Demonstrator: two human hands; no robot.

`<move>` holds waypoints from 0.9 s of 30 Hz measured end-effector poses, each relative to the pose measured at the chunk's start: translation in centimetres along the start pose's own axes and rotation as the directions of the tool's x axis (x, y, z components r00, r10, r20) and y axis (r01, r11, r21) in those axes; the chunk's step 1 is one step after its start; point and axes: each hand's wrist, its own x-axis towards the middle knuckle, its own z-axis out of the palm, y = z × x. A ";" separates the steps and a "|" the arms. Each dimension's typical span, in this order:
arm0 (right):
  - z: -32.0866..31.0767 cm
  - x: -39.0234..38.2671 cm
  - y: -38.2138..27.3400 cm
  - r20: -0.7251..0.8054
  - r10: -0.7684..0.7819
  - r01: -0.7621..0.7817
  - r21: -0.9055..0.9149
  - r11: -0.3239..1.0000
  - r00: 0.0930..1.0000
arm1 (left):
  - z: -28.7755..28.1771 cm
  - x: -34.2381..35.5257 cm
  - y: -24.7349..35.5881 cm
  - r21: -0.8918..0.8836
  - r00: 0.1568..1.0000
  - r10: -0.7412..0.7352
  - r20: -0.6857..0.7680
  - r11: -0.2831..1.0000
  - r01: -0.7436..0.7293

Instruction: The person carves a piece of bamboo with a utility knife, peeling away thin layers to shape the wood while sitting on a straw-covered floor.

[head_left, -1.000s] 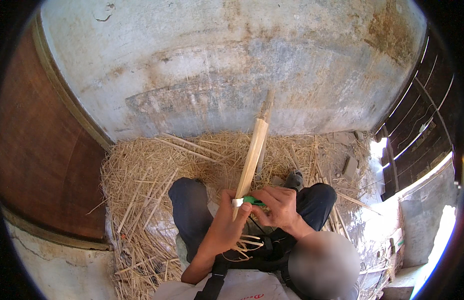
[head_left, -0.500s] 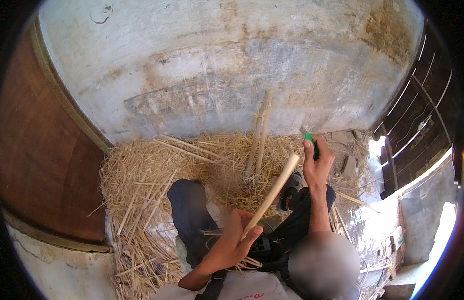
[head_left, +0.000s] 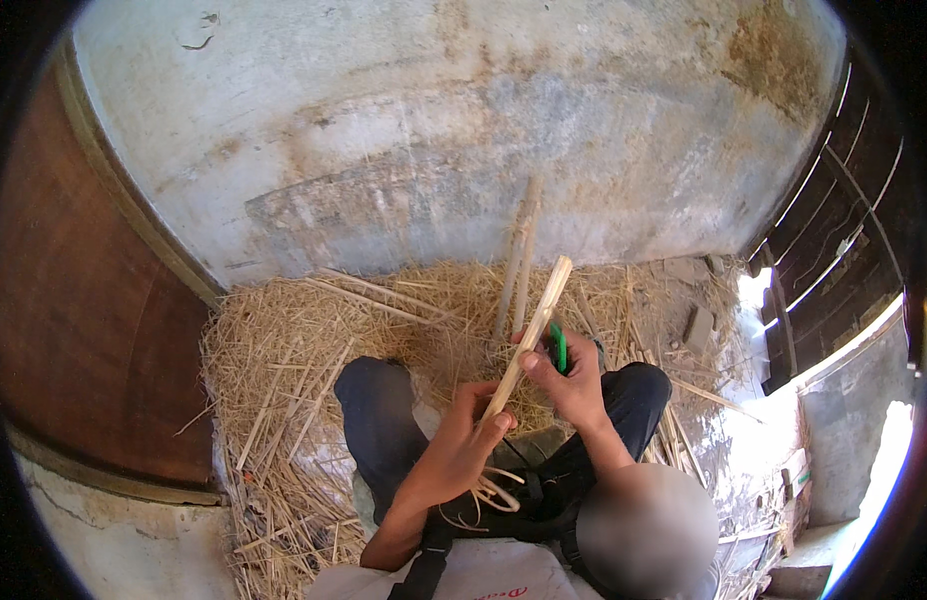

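A pale bamboo stick (head_left: 550, 294) slants up and away from my lap, with lengthwise lines showing on its far part. My left hand (head_left: 452, 442) is closed round its near end. Farther up the stick, my right hand (head_left: 574, 378) holds a green-handled cutter knife (head_left: 560, 347), its thumb pressed to the stick's side. The blade is hidden behind the stick and fingers. Thin curled strips (head_left: 499, 492) lie below my left hand, over my lap.
Straw and shavings (head_left: 274, 330) cover the floor around my knees. Two upright poles (head_left: 524, 255) lean near the stained wall (head_left: 384, 130). Loose split sticks (head_left: 294, 410) lie at left. A brick (head_left: 698, 328) sits at right, and a brown door panel (head_left: 94, 290) at far left.
My right hand has come down and left with the cutter knife, from apart to touching the stick. The stick has tilted steeper, and my left hand has risen slightly.
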 end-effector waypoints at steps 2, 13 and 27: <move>-0.3 0.2 -0.2 0.018 0.015 -0.015 -0.020 1.000 1.000 | -0.2 0.2 -0.1 0.007 0.996 -0.073 0.048 0.997 0.073; -2.6 0.8 -0.5 0.269 0.024 -0.069 0.158 0.985 0.963 | -2.0 0.2 -1.4 -0.036 0.988 -0.152 0.037 0.987 0.154; -4.5 2.1 0.5 0.254 0.225 -0.163 -0.242 0.956 0.941 | -2.3 0.0 -1.4 -0.103 0.991 -0.134 -0.028 0.986 0.130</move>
